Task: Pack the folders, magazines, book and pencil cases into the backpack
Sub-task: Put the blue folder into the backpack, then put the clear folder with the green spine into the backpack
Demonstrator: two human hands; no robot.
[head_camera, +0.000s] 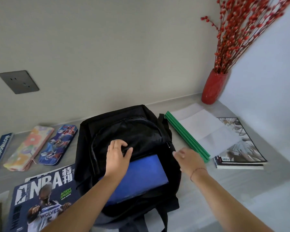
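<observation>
One blue folder [137,180] sits half inside the backpack [124,131] at frame centre; left hand [118,154] grips its flap, right hand [187,158] hovers open. Green folders [187,136], magazines [45,198], notebook [2,150], pencil cases [40,146] remain on the desk [233,190]

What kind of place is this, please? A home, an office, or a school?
Probably a home: a desk or counter set in a wall corner, a red vase of berry branches, and a wall socket.

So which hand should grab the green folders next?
The right hand, probably. It hovers open right beside the clear folders with green spines, while the left hand is busy gripping the black fabric backpack flap open.
</observation>
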